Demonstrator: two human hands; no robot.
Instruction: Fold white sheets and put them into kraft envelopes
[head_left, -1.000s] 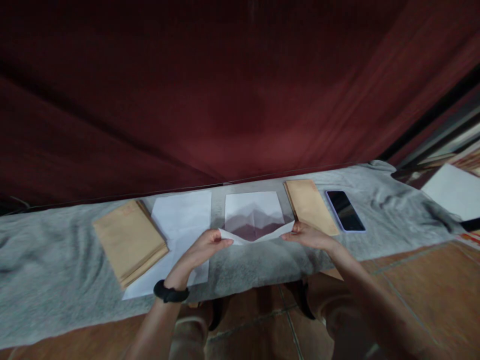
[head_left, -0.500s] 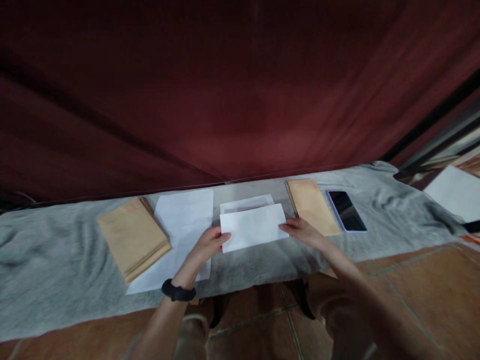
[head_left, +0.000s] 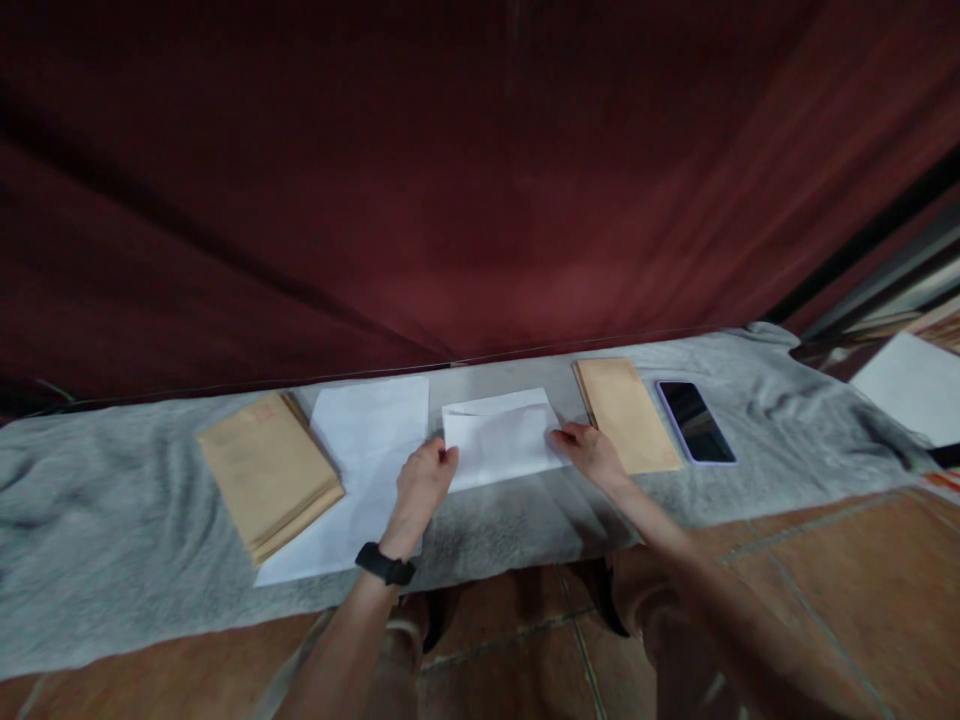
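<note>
Tiled floor [head_left: 862, 590] shows below the near edge of the grey-clothed bench [head_left: 517, 525]; a strip of cloth separates that edge from the folded sheet [head_left: 502, 440]. Left hand [head_left: 426, 477]: fingers curled at the sheet's left edge; hold cannot be determined. Right hand [head_left: 594, 456]: fingers pinched on its right edge. Left of the sheet: white paper [head_left: 375, 470], partly beneath brown envelopes [head_left: 266, 470]. Right: a second envelope stack [head_left: 626, 410], then a phone [head_left: 697, 423]. Beyond: dark red drapery [head_left: 480, 200].
</note>
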